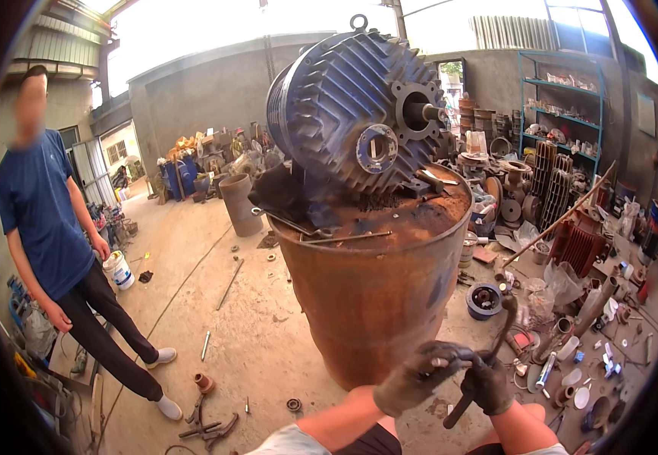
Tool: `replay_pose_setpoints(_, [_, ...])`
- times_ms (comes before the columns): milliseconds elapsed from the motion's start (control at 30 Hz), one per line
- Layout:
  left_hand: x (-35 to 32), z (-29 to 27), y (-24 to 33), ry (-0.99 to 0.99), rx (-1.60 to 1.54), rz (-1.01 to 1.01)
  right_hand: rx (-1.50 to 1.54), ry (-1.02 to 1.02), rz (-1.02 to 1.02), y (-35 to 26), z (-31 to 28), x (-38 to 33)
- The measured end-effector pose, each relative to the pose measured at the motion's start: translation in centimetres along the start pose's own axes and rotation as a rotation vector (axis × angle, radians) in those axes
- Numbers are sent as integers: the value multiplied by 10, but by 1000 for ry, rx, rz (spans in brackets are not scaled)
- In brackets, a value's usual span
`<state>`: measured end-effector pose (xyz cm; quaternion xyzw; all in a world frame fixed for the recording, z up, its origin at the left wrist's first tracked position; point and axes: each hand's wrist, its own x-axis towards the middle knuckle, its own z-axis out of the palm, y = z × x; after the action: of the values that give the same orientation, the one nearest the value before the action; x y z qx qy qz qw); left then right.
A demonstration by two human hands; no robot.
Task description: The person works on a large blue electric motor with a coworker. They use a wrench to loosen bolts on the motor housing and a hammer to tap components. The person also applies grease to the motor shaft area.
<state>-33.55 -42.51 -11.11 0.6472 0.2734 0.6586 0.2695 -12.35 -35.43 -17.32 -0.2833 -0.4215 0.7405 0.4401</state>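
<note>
Both my hands are in dark, dirty work gloves, close together in front of the rusty barrel. My right hand is wrapped round a dark curved metal bar, hooked at its upper end and reaching down past the glove. Beside it my left hand has its fingers closed at the bar; a small light-coloured piece shows at the fingertips, too small to name. On the barrel top rests a large blue finned gear housing with a lifting eye and a round flange. A wrench and a thin rod lie at the rim.
A person in a blue shirt stands at the left, near a white bucket. A jaw puller lies on the floor. Parts, pipes and a long wooden pole crowd the right side, before a blue shelf rack.
</note>
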Motion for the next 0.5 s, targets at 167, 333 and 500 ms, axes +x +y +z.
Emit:
replay_pose_setpoints(167, [67,-90,126,-5,535,326,-296,-58,-77,-17,10,1])
replay_pose_setpoints(333, [125,-164,193,321,1292,803,-709,144,-263,-18,-4,8])
replay_pose_setpoints(500, [138,-195,175,70,1656,798,-647,131,-132,-17,22,-12])
